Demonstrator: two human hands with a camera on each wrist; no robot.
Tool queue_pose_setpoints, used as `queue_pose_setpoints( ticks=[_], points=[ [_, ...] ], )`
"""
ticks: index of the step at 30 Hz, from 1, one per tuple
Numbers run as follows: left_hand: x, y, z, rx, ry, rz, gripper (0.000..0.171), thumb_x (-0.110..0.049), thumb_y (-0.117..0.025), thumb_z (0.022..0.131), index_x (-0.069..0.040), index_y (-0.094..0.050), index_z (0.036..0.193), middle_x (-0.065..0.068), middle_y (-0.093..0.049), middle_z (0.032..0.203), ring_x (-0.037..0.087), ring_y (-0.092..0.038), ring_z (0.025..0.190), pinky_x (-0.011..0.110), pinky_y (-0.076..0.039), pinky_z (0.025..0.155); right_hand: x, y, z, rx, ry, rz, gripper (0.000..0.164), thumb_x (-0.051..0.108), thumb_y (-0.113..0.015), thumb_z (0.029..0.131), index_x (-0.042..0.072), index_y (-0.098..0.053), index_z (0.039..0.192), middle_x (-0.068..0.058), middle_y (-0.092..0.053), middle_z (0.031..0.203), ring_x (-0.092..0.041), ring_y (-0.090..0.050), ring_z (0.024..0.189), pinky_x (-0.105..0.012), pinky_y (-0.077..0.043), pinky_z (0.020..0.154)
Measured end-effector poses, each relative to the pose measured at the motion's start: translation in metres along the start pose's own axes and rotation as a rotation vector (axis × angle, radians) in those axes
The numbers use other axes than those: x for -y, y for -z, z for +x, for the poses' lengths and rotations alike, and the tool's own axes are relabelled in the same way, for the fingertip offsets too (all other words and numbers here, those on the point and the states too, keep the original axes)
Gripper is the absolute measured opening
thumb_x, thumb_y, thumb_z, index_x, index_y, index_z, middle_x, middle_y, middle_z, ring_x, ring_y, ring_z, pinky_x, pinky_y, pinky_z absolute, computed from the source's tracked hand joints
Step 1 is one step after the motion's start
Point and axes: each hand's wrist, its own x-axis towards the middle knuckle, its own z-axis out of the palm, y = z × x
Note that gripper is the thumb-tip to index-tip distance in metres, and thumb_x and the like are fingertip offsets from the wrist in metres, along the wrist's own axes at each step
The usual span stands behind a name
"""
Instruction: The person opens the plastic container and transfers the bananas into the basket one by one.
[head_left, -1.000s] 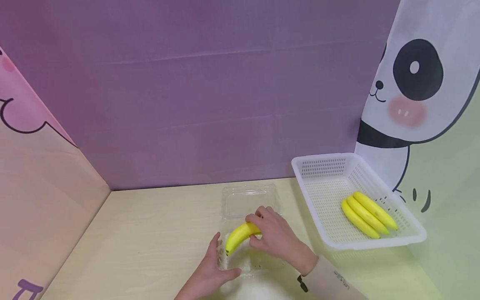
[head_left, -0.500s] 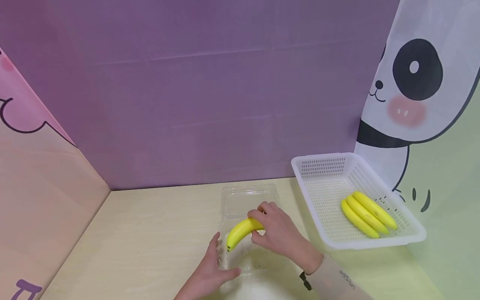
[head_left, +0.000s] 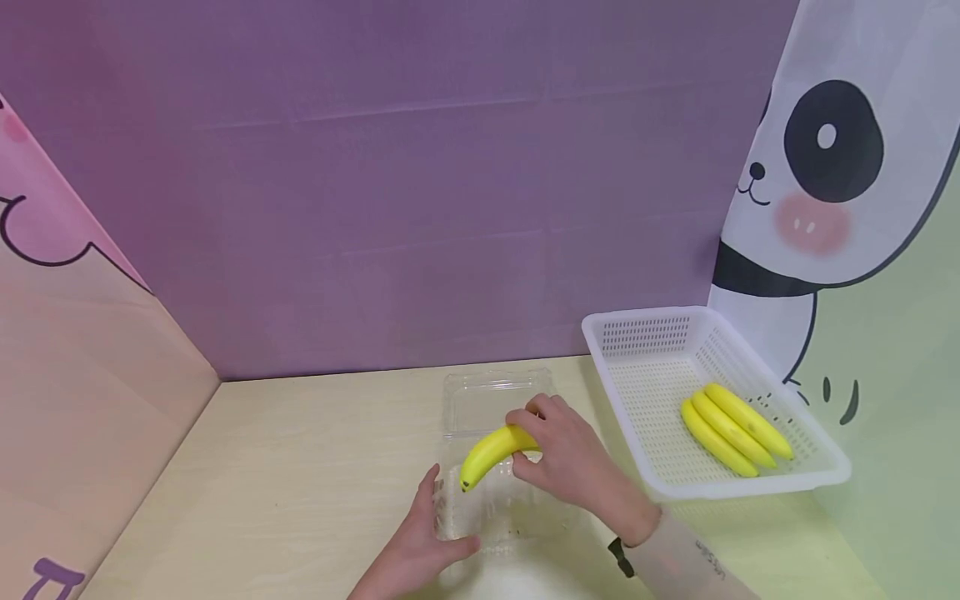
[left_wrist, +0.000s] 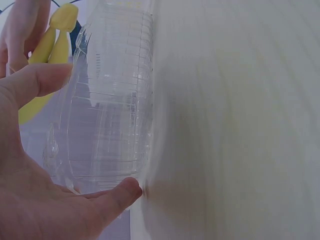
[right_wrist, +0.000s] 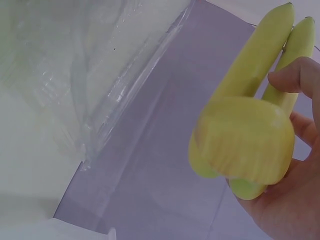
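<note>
A small bunch of bananas (head_left: 487, 458) is held in the air by my right hand (head_left: 566, 454), above a clear plastic clamshell box (head_left: 498, 517). In the right wrist view, the bunch's joined stem end (right_wrist: 245, 140) faces the camera, and two fruits show, with the right thumb on one. The box stands open on the table, its lid (head_left: 498, 404) folded back towards the purple backdrop. My left hand (head_left: 420, 542) grips the box's near left corner, thumb and fingers on different sides. In the left wrist view, the clear side wall (left_wrist: 105, 100) lies between thumb and finger.
A white perforated basket (head_left: 622, 408) stands on the right side of the table, with another bunch of bananas (head_left: 735, 429) in it. A purple backdrop (head_left: 375, 208) closes off the back. Printed panels flank the pale wooden table (head_left: 300, 467).
My right hand has moved a little to the right and away from the body, carrying the bananas with it. My left hand and the box stay in place.
</note>
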Motion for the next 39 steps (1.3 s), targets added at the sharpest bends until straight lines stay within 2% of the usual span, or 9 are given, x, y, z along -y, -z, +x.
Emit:
queue_pose_setpoints(
  ticks=[12,24,39],
  points=[
    [0.000,-0.001,0.001,-0.008,0.013,-0.006,0.120,-0.030,-0.086,0.079,-0.004,-0.002,0.161,0.030,-0.022,0.161,0.053,-0.030,0.143,0.064,-0.033,0.112,-0.010,0.010,0.000,-0.062,0.003,0.027,0.033,0.008,-0.078,0.069,0.013,-0.068,0.101,-0.001,-0.055,0.091,-0.017,-0.047,0.080,-0.026,-0.046,0.064],
    [0.000,-0.001,0.001,-0.006,0.006,-0.014,0.119,-0.026,-0.086,0.080,-0.003,-0.001,0.160,0.032,-0.022,0.161,0.052,-0.029,0.144,0.063,-0.033,0.112,-0.017,0.029,-0.004,-0.052,-0.095,0.020,0.034,0.009,-0.078,0.073,0.012,-0.069,0.106,-0.001,-0.058,0.097,-0.016,-0.051,0.087,-0.027,-0.049,0.063],
    [0.000,-0.002,0.001,-0.004,0.003,-0.026,0.118,-0.024,-0.085,0.081,-0.003,-0.001,0.160,0.032,-0.019,0.162,0.056,-0.030,0.142,0.063,-0.034,0.111,-0.024,0.044,-0.007,-0.075,-0.153,0.016,0.033,0.010,-0.075,0.075,0.013,-0.069,0.107,0.000,-0.057,0.099,-0.019,-0.052,0.089,-0.032,-0.048,0.063]
  ],
)
